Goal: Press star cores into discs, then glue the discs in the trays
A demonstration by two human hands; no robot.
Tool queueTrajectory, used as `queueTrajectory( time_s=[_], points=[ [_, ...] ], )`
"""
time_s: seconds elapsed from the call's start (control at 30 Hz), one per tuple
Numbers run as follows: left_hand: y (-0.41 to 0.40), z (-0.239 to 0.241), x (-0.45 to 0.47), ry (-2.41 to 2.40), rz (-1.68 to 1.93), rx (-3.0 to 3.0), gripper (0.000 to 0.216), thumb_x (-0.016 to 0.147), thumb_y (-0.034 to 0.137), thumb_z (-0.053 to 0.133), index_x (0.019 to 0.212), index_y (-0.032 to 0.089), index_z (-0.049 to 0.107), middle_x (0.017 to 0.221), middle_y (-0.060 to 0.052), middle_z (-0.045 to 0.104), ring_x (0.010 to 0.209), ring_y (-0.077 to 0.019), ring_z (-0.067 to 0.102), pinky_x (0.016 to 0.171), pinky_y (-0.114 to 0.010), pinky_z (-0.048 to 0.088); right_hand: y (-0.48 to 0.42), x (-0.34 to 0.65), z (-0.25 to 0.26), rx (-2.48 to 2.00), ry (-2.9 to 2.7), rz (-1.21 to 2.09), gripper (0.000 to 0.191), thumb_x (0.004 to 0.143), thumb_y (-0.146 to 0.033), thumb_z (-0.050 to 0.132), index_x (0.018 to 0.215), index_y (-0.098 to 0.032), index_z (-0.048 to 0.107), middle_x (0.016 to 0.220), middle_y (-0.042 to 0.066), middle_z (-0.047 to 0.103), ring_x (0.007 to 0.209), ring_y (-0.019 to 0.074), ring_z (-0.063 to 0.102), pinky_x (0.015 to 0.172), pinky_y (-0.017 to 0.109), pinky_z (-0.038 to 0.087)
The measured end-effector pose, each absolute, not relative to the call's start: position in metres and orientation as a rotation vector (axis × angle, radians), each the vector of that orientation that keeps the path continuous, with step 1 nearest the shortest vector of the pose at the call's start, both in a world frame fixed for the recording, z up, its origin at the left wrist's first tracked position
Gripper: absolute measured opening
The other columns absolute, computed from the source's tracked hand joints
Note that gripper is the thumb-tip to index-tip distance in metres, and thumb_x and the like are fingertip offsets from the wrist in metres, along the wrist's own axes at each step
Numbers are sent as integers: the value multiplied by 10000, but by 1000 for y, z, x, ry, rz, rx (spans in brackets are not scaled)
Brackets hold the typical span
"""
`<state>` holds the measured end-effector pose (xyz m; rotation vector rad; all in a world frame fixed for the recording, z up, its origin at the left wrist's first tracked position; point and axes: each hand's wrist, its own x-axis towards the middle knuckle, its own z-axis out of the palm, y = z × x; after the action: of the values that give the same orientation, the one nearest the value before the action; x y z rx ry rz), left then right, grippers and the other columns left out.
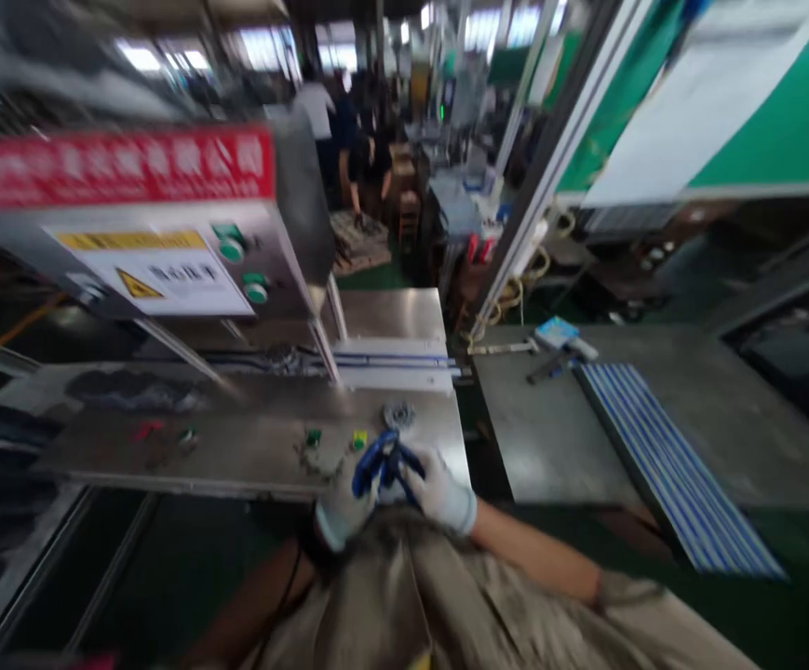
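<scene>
Both my hands wear white gloves with blue on the fingers, and they meet close to my body at the front edge of a metal workbench (250, 465). My left hand (352, 493) has its fingers curled. My right hand (438, 489) is closed beside it, fingertips pinched. Something small and dark seems to lie between them; blur and the blue glove fingers hide what it is. Just beyond the fingers, a round grey metal part (398, 414) rests on the bench. To its left are a small yellow-green piece (359, 440) and a dark green one (313, 436).
A steel control box (264, 251) with green buttons and a warning sign stands over the bench at left. On the right, across a gap, a grey table (550, 437) carries a blue-and-white striped panel (676, 456) overhanging its front. A person (369, 167) bends down farther back.
</scene>
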<state>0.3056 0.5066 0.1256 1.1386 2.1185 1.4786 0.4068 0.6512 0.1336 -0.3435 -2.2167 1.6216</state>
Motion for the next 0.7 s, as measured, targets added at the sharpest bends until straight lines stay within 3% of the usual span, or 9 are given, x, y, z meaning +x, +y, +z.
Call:
queueTrajectory(
  time_s=[0.1,0.27,0.5,0.7],
  points=[
    [510,125,305,2073,1389,1314,409,1004,277,476,1338,161,681,1308,-149,724,1257,-253,682,1122,-442,550,644,411,121,-442,-2186,1742,513,927,-642,491,835,-166,662,705,30,651,677,168,582,689,286,508],
    [511,122,310,2266,1339,1390,340,1012,226,494,1254,148,719,1196,-123,771,1127,-217,738,1046,-378,595,637,416,116,-733,-2136,1751,363,916,-479,508,741,-172,591,659,3,598,642,134,512,632,258,405],
    [525,122,314,2430,1176,1744,339,975,189,504,1219,162,738,1096,-120,786,1010,-224,745,988,-367,585,642,419,115,-827,-1906,1997,459,891,-611,519,700,-194,522,637,-16,517,640,115,428,586,240,364],
    [540,127,292,2777,1270,1508,318,980,237,531,1227,142,709,1174,-148,759,1120,-253,719,1080,-416,519,666,432,121,-847,-1997,1653,467,923,-600,492,651,-223,439,595,-30,438,606,108,347,591,260,300]
  ],
)
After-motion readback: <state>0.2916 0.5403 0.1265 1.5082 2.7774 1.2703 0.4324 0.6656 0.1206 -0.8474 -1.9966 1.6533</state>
